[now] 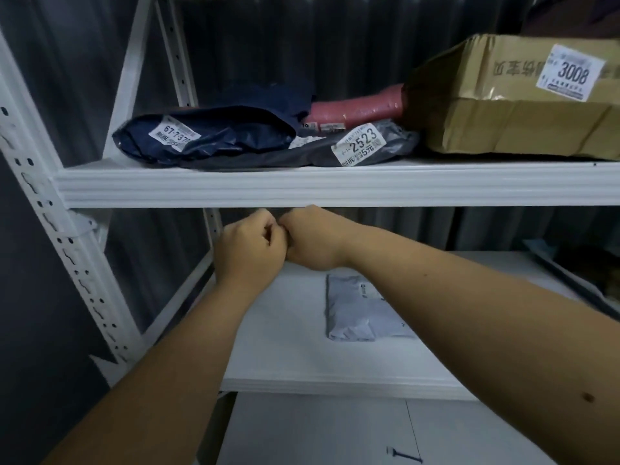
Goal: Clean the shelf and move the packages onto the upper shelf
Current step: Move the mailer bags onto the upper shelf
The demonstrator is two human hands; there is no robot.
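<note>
The upper shelf (302, 186) carries a dark blue bag (208, 137), a grey bag labelled 2523 (335, 149), a pink parcel (355, 110) behind them and a cardboard box labelled 3008 (516, 102) at the right. On the lower shelf (285, 347) lies one light grey package (362, 310). My left hand (248, 250) and my right hand (312, 239) meet just under the upper shelf's front edge, above the lower shelf. Both have curled fingers touching each other. What they pinch, if anything, is hidden.
A white perforated upright (67, 250) stands at the left. A dark corrugated wall is behind the shelves. A flat dark-edged item (577, 276) lies at the right end of the lower shelf. White floor shows below.
</note>
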